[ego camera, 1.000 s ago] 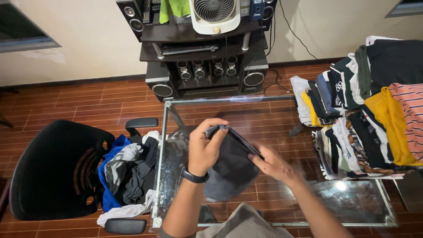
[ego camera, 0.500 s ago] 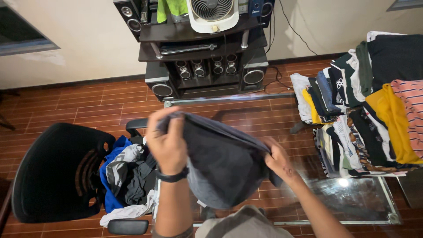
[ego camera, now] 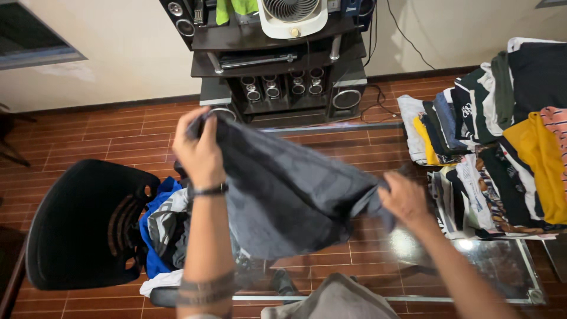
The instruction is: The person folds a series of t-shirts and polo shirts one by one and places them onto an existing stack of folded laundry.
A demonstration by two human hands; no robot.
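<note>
Far left: black chair (ego camera: 82,227) on the red tile floor (ego camera: 88,139), loose clothes (ego camera: 162,230) heaped on its seat edge, blue, grey and white mixed.

Left hand (ego camera: 198,150) raised, fingers closed on the top corner of a dark grey garment (ego camera: 283,195), pinching the fabric. Black wristband (ego camera: 211,190) at the wrist, dark band tattoo lower on the forearm.

Garment hangs spread between both hands, held in the air above the glass table (ego camera: 502,266), slanting down from upper left to lower right, lower edge sagging toward the table's near side. It covers most of the table's left part.

Behind, centre top: black media stand (ego camera: 277,65) with speakers and a white fan (ego camera: 292,16) on top, against the wall.

Right hand (ego camera: 404,198) lower than the left, gripping the garment's other end, fingers curled into the cloth; grip partly hidden by the fabric.

Bottom centre: grey cloth (ego camera: 331,298) at the frame edge, close to the person.

Right: pile of folded clothes (ego camera: 496,136) on the table's far right side, black, white, striped, yellow, orange pieces overlapping, well apart from the held garment.
</note>
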